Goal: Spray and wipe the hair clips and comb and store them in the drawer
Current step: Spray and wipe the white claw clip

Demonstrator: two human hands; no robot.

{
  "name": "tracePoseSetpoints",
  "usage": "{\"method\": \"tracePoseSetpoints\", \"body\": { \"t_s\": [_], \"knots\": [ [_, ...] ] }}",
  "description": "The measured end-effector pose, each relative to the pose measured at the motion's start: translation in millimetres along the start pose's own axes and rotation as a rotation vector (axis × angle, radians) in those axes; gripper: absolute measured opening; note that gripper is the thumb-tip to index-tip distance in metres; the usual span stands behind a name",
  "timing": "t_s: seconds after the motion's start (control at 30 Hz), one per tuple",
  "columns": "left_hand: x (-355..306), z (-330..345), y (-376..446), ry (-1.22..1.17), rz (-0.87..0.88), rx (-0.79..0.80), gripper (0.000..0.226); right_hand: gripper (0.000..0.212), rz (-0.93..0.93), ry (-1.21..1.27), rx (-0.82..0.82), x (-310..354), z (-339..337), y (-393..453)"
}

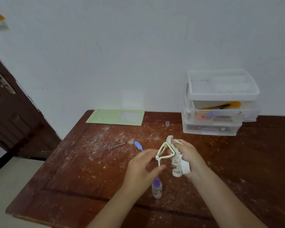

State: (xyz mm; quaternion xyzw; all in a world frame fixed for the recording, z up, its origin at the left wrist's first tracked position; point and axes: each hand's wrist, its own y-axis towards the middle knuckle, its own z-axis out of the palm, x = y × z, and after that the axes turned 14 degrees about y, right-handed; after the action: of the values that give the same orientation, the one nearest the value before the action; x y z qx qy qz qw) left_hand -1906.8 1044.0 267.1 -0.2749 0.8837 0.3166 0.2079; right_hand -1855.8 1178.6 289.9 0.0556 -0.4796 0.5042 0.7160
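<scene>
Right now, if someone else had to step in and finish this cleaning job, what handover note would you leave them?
Left hand pinches the pale green claw clip, held open.
Right hand grips the white cloth, pressed against the clip.
Spray bottle stands on the table below the hands; its clear cap sits near the drawer unit.
Done: some items, one orange, already lie in the middle drawer.
Left: finish this clip, then the metal clip and blue clip on the table; store them.

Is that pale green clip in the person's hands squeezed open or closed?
Open. The pale green hair clip shows its two arms spread in a V from the hinge, held by the left hand.
</scene>
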Motion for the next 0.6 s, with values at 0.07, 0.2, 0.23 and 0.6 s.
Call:
{"method": "tracePoseSetpoints", "body": {
  "t_s": [0.07, 0.2, 0.23, 0.6],
  "knots": [
    [1, -3, 0, -0.098, -0.120, -0.054, 0.029, 0.022, -0.024, -0.086, 0.015, -2, -3, 1],
    [3, -15, 6, -0.596, -0.602, 0.003, 0.016, 0.015, -0.372, -0.432, -0.009, -2, -15, 1],
    [3, -18, 7, -0.714, -0.662, 0.034, 0.018, 0.014, -0.503, -0.551, 0.018, 0, -16, -1],
    [-2, -32, 13, -0.636, -0.470, 0.197, 0.014, 0.030, -1.029, -1.297, 0.514, 6, 6, 0]
  ]
}}
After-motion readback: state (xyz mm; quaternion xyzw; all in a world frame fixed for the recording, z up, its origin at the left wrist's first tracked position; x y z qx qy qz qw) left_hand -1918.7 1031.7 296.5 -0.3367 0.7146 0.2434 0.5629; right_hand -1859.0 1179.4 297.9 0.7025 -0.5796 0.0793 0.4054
